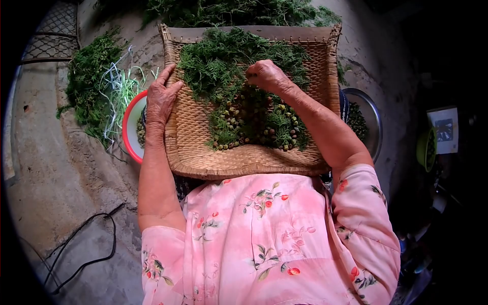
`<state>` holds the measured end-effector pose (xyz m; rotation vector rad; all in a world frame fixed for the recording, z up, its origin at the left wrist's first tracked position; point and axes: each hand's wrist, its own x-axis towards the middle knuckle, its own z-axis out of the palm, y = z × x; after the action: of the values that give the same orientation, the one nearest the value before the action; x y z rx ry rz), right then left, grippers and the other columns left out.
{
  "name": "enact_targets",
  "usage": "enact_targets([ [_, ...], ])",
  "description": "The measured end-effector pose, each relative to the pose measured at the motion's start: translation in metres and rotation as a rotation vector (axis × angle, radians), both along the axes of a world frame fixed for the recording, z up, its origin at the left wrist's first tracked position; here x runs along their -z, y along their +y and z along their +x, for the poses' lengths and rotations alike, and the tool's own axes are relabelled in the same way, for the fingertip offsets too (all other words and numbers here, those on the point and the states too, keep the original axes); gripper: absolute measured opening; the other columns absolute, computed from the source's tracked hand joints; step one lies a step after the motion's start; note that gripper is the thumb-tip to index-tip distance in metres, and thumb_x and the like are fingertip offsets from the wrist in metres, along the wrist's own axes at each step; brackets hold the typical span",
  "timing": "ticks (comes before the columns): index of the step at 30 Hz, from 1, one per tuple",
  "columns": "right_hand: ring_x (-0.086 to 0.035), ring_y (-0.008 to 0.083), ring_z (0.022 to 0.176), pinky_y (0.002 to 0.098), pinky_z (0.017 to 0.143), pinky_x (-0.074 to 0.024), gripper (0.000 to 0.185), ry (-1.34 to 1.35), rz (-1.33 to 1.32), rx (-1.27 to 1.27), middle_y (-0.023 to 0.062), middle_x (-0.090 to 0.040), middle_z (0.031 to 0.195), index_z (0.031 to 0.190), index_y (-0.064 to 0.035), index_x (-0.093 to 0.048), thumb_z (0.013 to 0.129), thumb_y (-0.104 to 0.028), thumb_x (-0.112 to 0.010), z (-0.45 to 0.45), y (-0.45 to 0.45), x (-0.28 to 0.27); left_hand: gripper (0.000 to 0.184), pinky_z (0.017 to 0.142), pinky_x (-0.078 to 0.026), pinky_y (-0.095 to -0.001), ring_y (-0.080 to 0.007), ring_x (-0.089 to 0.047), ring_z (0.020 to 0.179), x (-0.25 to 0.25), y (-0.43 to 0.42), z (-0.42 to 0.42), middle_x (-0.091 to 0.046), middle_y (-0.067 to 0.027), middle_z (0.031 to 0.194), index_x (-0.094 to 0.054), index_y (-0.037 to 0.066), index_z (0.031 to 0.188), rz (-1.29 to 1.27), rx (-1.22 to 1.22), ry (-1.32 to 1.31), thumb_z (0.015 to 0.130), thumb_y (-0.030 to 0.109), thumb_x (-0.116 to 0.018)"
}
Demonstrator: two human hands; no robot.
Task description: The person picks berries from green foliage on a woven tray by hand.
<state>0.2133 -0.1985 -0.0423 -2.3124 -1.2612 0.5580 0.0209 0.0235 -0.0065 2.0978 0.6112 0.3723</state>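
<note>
A woven winnowing basket rests across my lap. Feathery green conifer sprigs cover its far half, and small round green-brown cones lie nearer me among more sprigs. My left hand grips the basket's left rim, its thumb on the inner side and some fingers hidden at the edge. Over the middle of the greenery, my right hand is closed with its fingertips pinched together. Whatever is between those fingertips is hidden.
A red-rimmed white basin stands left of the basket, a metal bowl with cones at right. Cut greenery and pale plastic strings lie on the concrete floor. A black cable curls lower left; a green bowl sits far right.
</note>
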Motion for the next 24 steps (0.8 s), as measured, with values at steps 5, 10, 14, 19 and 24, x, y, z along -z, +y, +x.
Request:
enact_targets([
  [5, -0.063, 0.0249, 0.074, 0.0368, 0.066, -0.0513, 0.021, -0.173, -0.081, -0.079, 0.013, -0.065, 0.079, 0.092, -0.0034, -0.065, 0.075, -0.015, -0.067, -0.009, 0.002, 0.003, 0.051, 0.082, -0.048, -0.0275, -0.0157, -0.061, 0.09, 0.002, 0.001, 0.0, -0.063, -0.011, 0.107, -0.051, 0.005, 0.125, 0.02, 0.004, -0.018, 0.075, 0.013, -0.062],
  [10, -0.061, 0.0126, 0.07, 0.0284, 0.06, -0.0508, 0.02, 0.838, 0.225, 0.165, 0.0045, -0.063, 0.078, 0.095, -0.0031, -0.062, 0.083, -0.019, -0.064, 0.01, -0.006, -0.023, 0.051, 0.082, -0.047, -0.0274, -0.0154, -0.061, 0.09, -0.002, -0.002, 0.0, -0.063, -0.0109, 0.107, -0.051, 0.005, 0.125, -0.021, 0.001, -0.013, 0.075, 0.012, -0.062],
  [14, -0.06, 0.014, 0.075, 0.0291, 0.059, -0.0514, 0.02, 1.423, 0.697, 0.148, 0.0079, -0.061, 0.095, 0.105, -0.005, -0.057, 0.088, -0.016, -0.058, 0.025, -0.016, -0.028, 0.051, 0.081, -0.047, -0.0266, -0.0143, -0.061, 0.089, 0.0, -0.001, 0.0, -0.064, -0.0102, 0.105, -0.051, 0.005, 0.125, -0.005, -0.009, -0.02, 0.075, 0.011, -0.062],
  [19, -0.055, 0.0104, 0.068, 0.0235, 0.051, -0.0457, 0.019, 1.401, 0.752, 0.109, 0.0055, -0.061, 0.086, 0.101, -0.0063, -0.059, 0.089, -0.021, -0.059, 0.033, -0.018, -0.029, 0.051, 0.08, -0.047, -0.0263, -0.0134, -0.06, 0.087, 0.005, 0.001, 0.0, -0.064, -0.0095, 0.103, -0.051, 0.005, 0.125, -0.025, -0.006, -0.024, 0.076, 0.011, -0.062],
  [24, -0.062, 0.0171, 0.07, 0.0341, 0.059, -0.0519, 0.018, 0.14, 0.143, -0.128, 0.0067, -0.065, 0.079, 0.093, -0.0053, -0.067, 0.08, -0.018, -0.068, 0.017, -0.015, -0.022, 0.051, 0.08, -0.047, -0.0265, -0.014, -0.06, 0.087, 0.005, 0.001, 0.0, -0.064, -0.0102, 0.104, -0.051, 0.004, 0.124, -0.061, -0.009, -0.022, 0.075, 0.011, -0.062],
])
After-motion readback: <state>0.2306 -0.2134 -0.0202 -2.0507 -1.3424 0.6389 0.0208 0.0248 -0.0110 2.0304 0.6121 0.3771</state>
